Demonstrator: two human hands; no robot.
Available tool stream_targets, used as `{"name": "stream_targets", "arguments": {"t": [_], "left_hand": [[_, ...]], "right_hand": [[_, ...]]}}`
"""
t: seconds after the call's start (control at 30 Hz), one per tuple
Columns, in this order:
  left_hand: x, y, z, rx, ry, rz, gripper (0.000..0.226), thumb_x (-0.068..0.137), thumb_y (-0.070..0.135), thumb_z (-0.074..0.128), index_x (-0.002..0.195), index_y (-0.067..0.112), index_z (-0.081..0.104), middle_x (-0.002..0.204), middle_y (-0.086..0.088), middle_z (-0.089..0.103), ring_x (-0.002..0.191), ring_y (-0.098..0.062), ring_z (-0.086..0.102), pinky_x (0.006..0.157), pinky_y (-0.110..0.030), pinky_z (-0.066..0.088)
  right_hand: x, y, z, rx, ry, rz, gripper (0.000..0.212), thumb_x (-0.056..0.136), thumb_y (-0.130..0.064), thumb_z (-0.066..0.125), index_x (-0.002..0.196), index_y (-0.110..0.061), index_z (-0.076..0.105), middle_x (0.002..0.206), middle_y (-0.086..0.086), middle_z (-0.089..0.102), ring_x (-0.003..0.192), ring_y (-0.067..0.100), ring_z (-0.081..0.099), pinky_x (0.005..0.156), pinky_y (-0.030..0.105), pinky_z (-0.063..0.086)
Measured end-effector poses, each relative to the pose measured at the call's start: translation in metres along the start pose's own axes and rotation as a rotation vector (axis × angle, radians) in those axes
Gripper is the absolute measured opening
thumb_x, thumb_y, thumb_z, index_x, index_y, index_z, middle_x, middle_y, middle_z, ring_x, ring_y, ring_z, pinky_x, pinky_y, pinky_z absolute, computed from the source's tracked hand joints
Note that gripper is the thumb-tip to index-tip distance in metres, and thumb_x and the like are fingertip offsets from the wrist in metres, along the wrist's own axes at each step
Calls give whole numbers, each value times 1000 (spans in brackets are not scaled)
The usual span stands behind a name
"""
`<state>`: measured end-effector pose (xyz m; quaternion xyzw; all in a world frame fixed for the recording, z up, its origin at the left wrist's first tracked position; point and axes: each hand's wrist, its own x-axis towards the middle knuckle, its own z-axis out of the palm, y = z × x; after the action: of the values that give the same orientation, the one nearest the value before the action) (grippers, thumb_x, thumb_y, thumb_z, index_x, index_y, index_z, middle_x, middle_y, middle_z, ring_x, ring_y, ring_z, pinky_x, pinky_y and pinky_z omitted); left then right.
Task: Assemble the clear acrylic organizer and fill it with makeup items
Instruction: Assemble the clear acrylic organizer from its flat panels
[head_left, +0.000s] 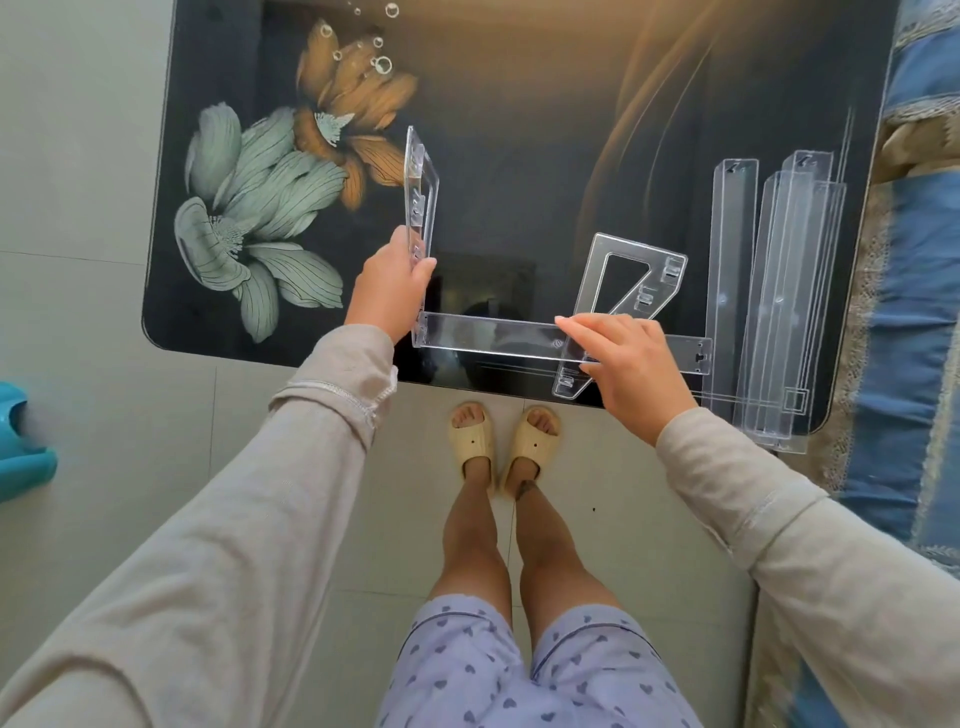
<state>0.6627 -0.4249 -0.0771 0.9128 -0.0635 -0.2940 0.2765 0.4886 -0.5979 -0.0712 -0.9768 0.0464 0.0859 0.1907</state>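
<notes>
My left hand (389, 283) grips a clear acrylic side panel (420, 192) that stands upright on its edge near the table's front. A long clear acrylic shelf strip (493, 338) runs rightward from the foot of that panel, meeting it at a corner. My right hand (623, 358) holds this strip near its right part, fingers on top and thumb beneath. A second clear side panel (618, 291) with a slanted cut-out lies flat on the table under the strip.
Several more clear strips (779, 291) lie stacked at the table's right, some overhanging the front edge. The dark glass table (519, 156) has a flower print at the left. A blue patterned bed edge (914, 312) borders the right; a teal object (21, 447) sits on the floor at the left.
</notes>
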Motion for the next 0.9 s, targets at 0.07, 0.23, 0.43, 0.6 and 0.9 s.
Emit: {"name": "stream_targets", "arguments": {"t": [0.07, 0.23, 0.43, 0.6, 0.9], "left_hand": [[1, 1, 1, 15, 19, 3, 23, 95, 20, 44, 111, 2, 48, 111, -19, 62, 101, -33, 57, 85, -38, 42], [1, 3, 4, 55, 27, 18, 25, 96, 20, 44, 113, 2, 46, 116, -18, 60, 100, -28, 56, 79, -31, 37], [-3, 4, 6, 35, 15, 12, 27, 96, 22, 44, 114, 2, 45, 117, -17, 60, 101, -27, 57, 80, -29, 38], [-19, -1, 10, -68, -12, -16, 32, 91, 18, 54, 118, 7, 43, 109, -14, 61, 90, -19, 53, 86, -33, 46], [-38, -11, 29, -111, 55, -185, 25, 86, 3, 55, 111, 4, 54, 111, -18, 61, 95, -25, 57, 83, -28, 45]], "right_hand": [[1, 1, 0, 6, -12, 1, 54, 69, 7, 73, 120, -5, 60, 112, 13, 68, 96, 34, 65, 83, 45, 48], [2, 4, 3, -7, -26, 1, 53, 73, 7, 70, 123, -6, 58, 114, 13, 66, 98, 35, 63, 85, 46, 47], [3, 11, 9, -38, -43, 4, 59, 77, 11, 62, 130, -12, 52, 118, 13, 62, 100, 34, 59, 87, 45, 43], [2, 11, 14, -67, -59, 15, 73, 69, 18, 63, 133, -13, 48, 120, 15, 60, 104, 36, 57, 90, 46, 44], [0, 9, 17, -74, -40, 41, 74, 62, 21, 68, 128, -9, 54, 112, 18, 64, 101, 38, 60, 86, 46, 48]]}}
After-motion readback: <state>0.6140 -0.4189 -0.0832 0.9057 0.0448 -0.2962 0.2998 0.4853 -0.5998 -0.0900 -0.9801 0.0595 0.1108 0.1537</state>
